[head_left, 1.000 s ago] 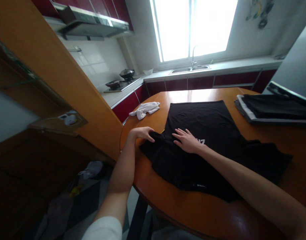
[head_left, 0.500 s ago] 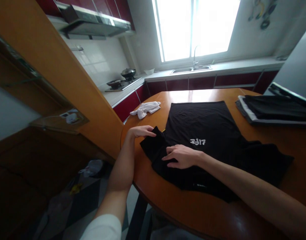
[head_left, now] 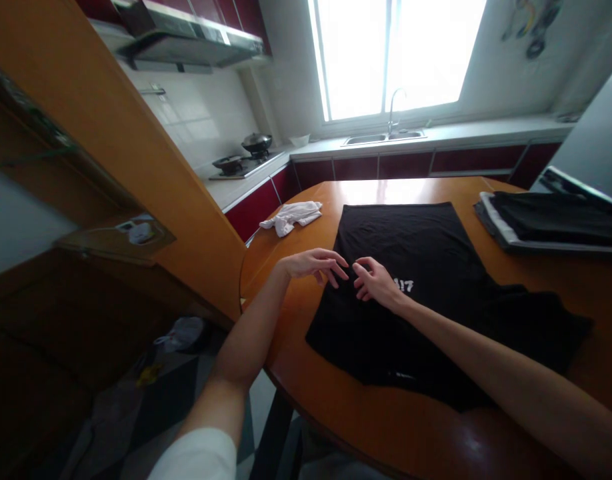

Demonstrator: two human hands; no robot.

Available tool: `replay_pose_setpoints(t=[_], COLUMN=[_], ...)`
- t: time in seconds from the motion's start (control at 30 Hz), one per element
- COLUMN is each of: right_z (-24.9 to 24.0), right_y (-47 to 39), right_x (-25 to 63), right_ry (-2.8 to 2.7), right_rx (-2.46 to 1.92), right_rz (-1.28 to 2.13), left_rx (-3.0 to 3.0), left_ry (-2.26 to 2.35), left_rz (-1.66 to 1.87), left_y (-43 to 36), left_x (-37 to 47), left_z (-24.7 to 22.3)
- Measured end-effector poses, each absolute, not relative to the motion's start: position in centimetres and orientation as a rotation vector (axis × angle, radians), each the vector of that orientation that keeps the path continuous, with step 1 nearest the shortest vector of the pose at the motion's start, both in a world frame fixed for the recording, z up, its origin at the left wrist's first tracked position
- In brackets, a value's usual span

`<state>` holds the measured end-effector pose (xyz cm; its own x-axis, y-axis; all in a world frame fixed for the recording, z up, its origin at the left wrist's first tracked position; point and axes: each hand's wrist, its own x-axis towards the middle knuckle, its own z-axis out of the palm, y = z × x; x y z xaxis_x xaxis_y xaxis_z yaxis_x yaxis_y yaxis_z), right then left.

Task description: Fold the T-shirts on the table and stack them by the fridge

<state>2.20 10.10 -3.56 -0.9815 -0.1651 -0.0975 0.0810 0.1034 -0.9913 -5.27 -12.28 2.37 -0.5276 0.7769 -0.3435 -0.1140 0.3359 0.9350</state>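
Note:
A black T-shirt point(head_left: 406, 233) with white lettering lies spread on the wooden table point(head_left: 296, 373). Its left sleeve is folded inward over the body, while the right sleeve sticks out toward the right. My left hand point(head_left: 319, 263) is at the shirt's left edge, fingers apart and holding nothing. Close beside it, my right hand point(head_left: 376, 280) is over the shirt with loosely bent, parted fingers and covers part of the lettering. Whether the fingertips touch the cloth, I cannot tell.
A crumpled white cloth point(head_left: 293, 217) lies at the table's far left. Folded dark garments point(head_left: 561, 217) are stacked at the right. Beyond the table are a counter with a sink point(head_left: 386, 138) and a stove with pans point(head_left: 256, 143). A wooden partition point(head_left: 186, 193) stands at the left.
The shirt's left sleeve, which stuck out to the left, now lies folded in. My left hand has let go of it and moved right; my right hand has shifted up and right.

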Motion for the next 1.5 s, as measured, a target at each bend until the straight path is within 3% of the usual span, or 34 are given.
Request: replay_pose_setpoints(t=[0.17,0.3,0.5,0.73,1.03,1.27,1.4,1.5], right_z=[-3.9,-4.1,-3.5,-3.4,-2.9,-2.6,-2.3,-2.2], right_y=[10.1,9.7,9.9,10.3,10.3,10.2,10.2,10.5], right_x=[3.2,3.9,3.3,3.6,3.9,4.3,4.5,4.7], right_ry=[2.63,2.674,2.667,2.807,2.917,2.94,3.033,3.094], right_rx=[-0.327,-0.42,-0.344,-0.223,-0.253,-0.414,-0.454,-0.395], right_rz=[-1.679,-1.656,-1.934,-1.682,-1.688,-1.832,-1.636,-1.186], left_rx=[0.461,0.216,0.225,0.408,0.803,0.883,0.902,0.885], left_ry=[2.07,2.304,2.467,2.748,2.767,2.821,2.821,2.835], left_rz=[1.78,1.87,1.811,1.483,1.107,1.031,1.029,1.04], left_y=[-12.6,-12.5,-12.4,-12.8,-13.1,-11.7,-11.5,-11.3], left_x=[-7.4,-8.6,-9.1,-9.8,-9.8,-9.0,-9.0,-9.0], left_z=[0.5,-0.7,-1.5,-2.3,-3.1,-3.1,-3.4,-3.7])
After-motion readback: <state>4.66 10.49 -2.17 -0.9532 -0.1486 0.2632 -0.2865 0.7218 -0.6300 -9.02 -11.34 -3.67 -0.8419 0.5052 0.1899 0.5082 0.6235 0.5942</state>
